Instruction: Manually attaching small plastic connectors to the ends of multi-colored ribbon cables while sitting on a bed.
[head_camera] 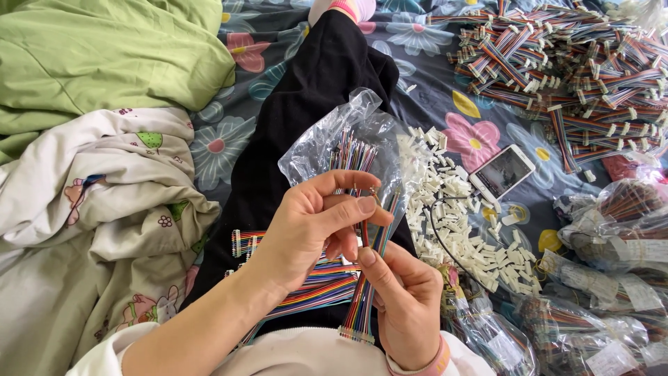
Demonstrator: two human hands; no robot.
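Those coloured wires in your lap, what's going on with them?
A person sits on a flowered bedsheet and works on a flat strip of rainbow-coloured wires. The right hand holds the strip upright, while the left hand pinches its upper end between thumb and fingers. A clear plastic bag with more wires rests on the leg. Beside it lie a heap of small white connectors, a phone, and a big pile of finished wire bundles.

A bed covered by a dark flowered sheet (431, 90) is strewn with a heap of rainbow ribbon cables (570, 69), white plastic connectors (459, 216), a smartphone (502, 172), bagged cables (612, 278) and rumpled quilts (97, 139).
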